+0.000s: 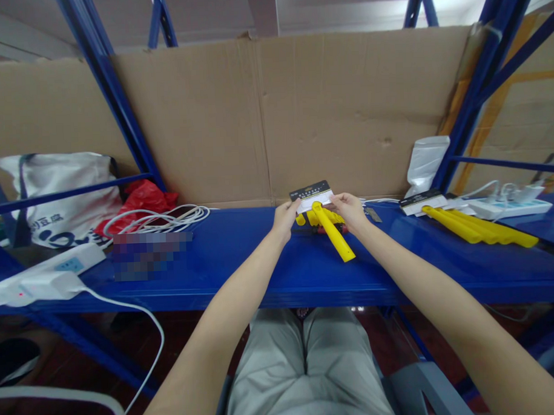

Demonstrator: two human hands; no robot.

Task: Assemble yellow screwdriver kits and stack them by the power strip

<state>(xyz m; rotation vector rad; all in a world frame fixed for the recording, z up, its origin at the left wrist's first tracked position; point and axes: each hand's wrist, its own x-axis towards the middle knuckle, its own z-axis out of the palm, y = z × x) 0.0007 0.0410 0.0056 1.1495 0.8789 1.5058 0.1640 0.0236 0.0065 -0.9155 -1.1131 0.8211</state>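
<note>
Both my hands hold a pack of yellow plastic tools (331, 232) by its black and white card header (311, 195), just above the blue shelf (279, 274). My left hand (285, 219) pinches the card's left edge. My right hand (350, 211) pinches its right edge. One long yellow piece points toward me and to the right, and shorter yellow pieces lie under the card. Something red and black shows beneath them on the shelf.
A second yellow tool pack (477, 225) lies at the right beside a white power strip (508, 206) and a white pouch (425, 163). At the left are coiled white cable (159, 219), a red bag (140, 203), a white tote bag (58, 197) and another power strip (47, 273). Cardboard (274, 117) backs the shelf.
</note>
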